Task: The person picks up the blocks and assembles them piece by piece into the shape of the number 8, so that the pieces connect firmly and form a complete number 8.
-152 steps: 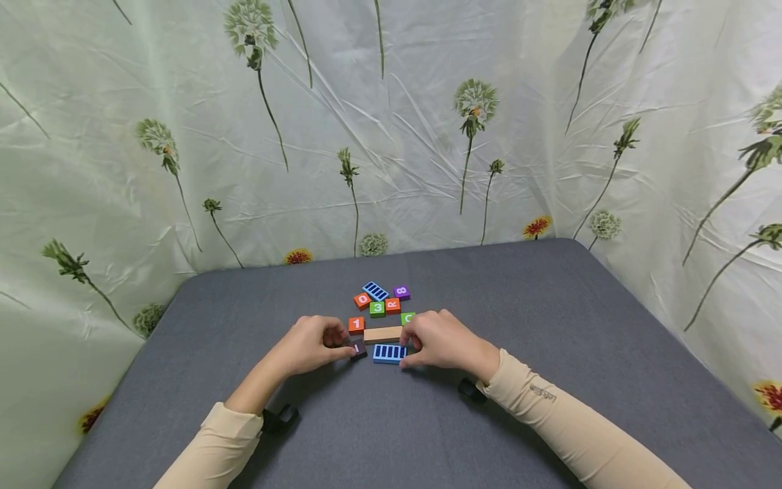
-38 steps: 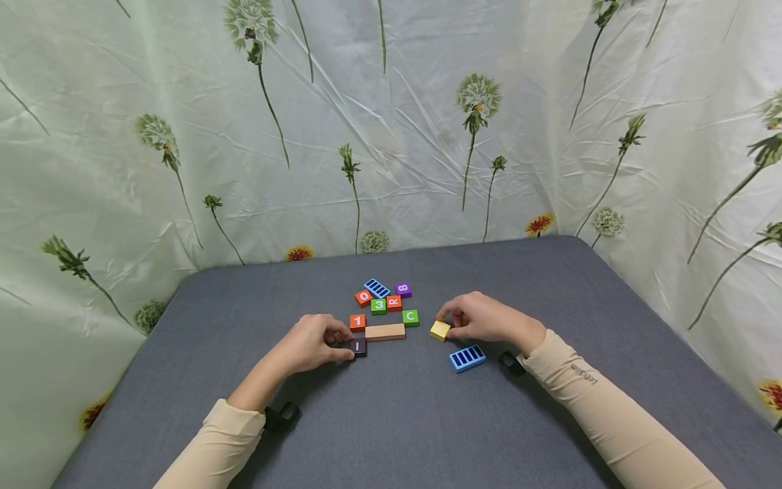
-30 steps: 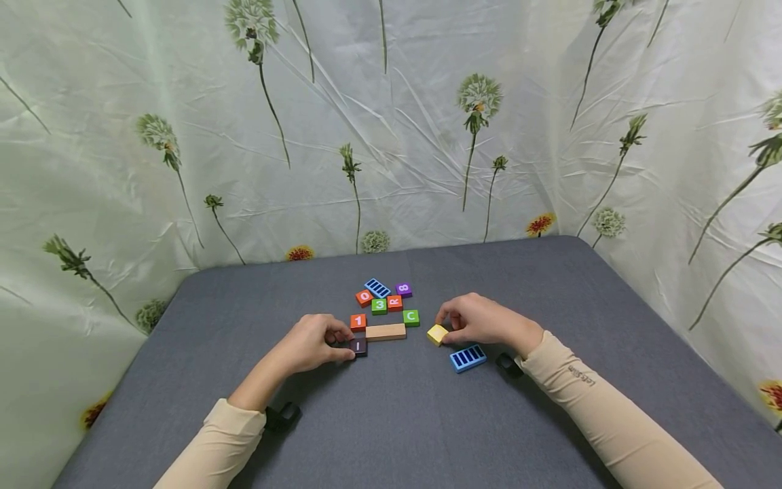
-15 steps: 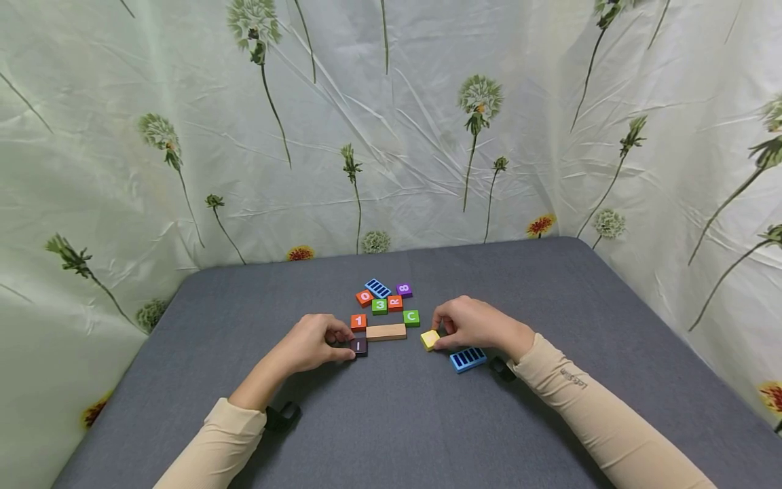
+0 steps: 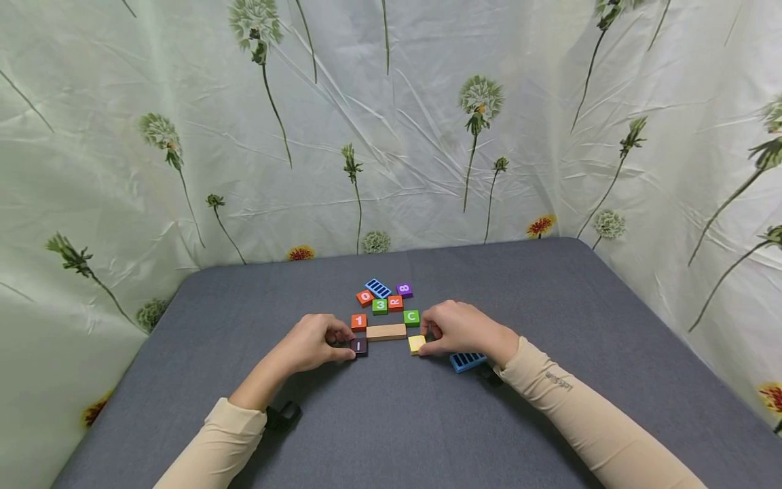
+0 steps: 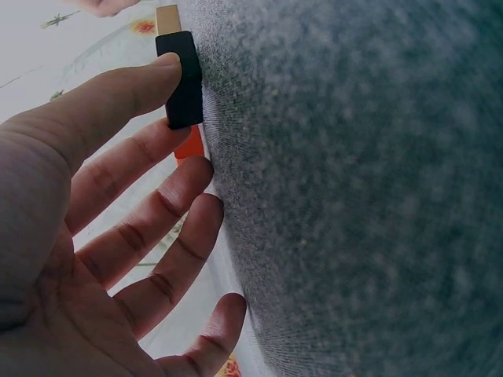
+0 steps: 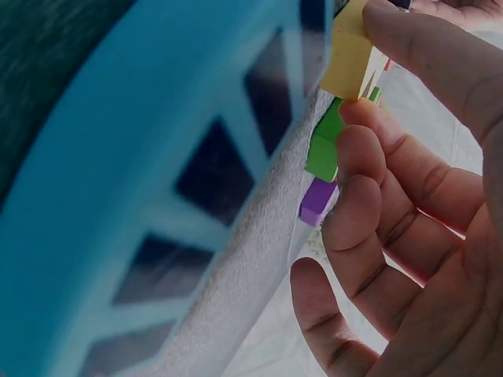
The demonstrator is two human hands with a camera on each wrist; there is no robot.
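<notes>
My left hand (image 5: 310, 343) pinches a black block (image 5: 360, 347) with a white dash, lying at the near left end of a plain wooden block (image 5: 386, 332). In the left wrist view thumb and index finger grip the black block (image 6: 185, 98), while the other fingers are spread. A yellow block (image 5: 417, 344) is pinched between thumb and index finger of my right hand (image 5: 461, 331), close to the wooden block's near right end. The yellow block (image 7: 348, 59) also shows in the right wrist view. Beside the wooden block's far corners lie an orange 1 block (image 5: 358, 322) and a green C block (image 5: 411, 317).
Behind lie an orange 0 block (image 5: 364, 297), green 3 block (image 5: 379, 307), orange R block (image 5: 395, 303), purple 8 block (image 5: 404, 290) and a blue slatted block (image 5: 378, 288). Another blue slatted block (image 5: 466, 362) lies partly under my right wrist. A floral curtain (image 5: 403, 136) hangs behind the grey table.
The nearer blue slatted block has gone from before the wooden block to the right. My right hand has since brought the yellow block leftward to the wooden block. My left hand has straightened the black block.
</notes>
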